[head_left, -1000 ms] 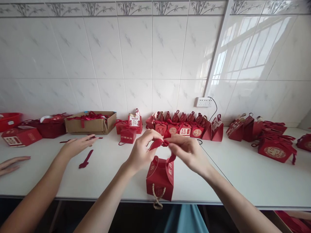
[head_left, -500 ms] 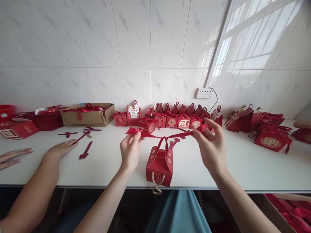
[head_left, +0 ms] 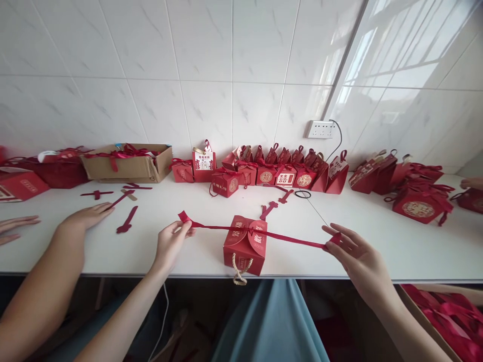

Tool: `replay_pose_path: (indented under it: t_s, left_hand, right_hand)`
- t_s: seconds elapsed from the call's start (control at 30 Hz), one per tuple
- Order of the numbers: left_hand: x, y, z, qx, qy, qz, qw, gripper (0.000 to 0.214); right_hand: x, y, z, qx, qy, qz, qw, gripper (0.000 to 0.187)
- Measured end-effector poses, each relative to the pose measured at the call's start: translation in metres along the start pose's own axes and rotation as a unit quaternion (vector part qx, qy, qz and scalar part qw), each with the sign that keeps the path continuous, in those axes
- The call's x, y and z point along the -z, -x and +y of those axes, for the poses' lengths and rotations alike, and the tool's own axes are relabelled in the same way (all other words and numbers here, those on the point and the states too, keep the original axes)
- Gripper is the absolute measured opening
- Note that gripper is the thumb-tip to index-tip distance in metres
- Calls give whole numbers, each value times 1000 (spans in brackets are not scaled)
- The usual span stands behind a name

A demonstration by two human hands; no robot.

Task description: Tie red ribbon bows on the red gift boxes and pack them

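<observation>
A red gift box (head_left: 243, 254) with a twisted cord handle on its near side stands close to the table's front edge. Across its top runs a red ribbon (head_left: 294, 239), crossed at the middle of the folded flaps and drawn taut to both sides. My left hand (head_left: 171, 241) pinches one ribbon end, left of the box. The other end is pinched by my right hand (head_left: 354, 261), out to the right, with its outer fingers partly spread. Just behind the box lie dark red strips (head_left: 268, 210).
Finished-looking red boxes (head_left: 275, 176) line the wall. A cardboard carton (head_left: 124, 168) of ribbons stands back left. At left, a co-worker's hand (head_left: 88, 215) touches a strip. More ribbons fill a box (head_left: 449, 322) below the table's right edge.
Both hands have moved apart and lower, pulling the ribbon ends outward. The raised ribbon crossing has come down onto the box top, and the flaps now lie folded in. The view has tilted down slightly.
</observation>
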State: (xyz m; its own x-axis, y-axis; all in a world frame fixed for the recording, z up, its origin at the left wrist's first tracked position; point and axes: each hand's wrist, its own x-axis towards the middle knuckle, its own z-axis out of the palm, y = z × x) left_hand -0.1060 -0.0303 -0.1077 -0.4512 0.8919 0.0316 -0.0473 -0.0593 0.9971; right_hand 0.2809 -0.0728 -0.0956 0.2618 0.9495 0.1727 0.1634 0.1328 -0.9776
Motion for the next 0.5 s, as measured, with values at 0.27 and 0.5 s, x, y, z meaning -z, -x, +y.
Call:
replay_pose_path:
  t_s: [0.27, 0.5]
  left_hand:
    - [-14, 6, 17, -268, -245, -82, 928, 31]
    - [-46, 23, 33, -81, -205, -409, 886, 38]
  right_hand:
    - [-26, -13, -10, 81, 184, -88, 976, 45]
    - [-97, -19, -25, -69, 21, -336, 939, 54]
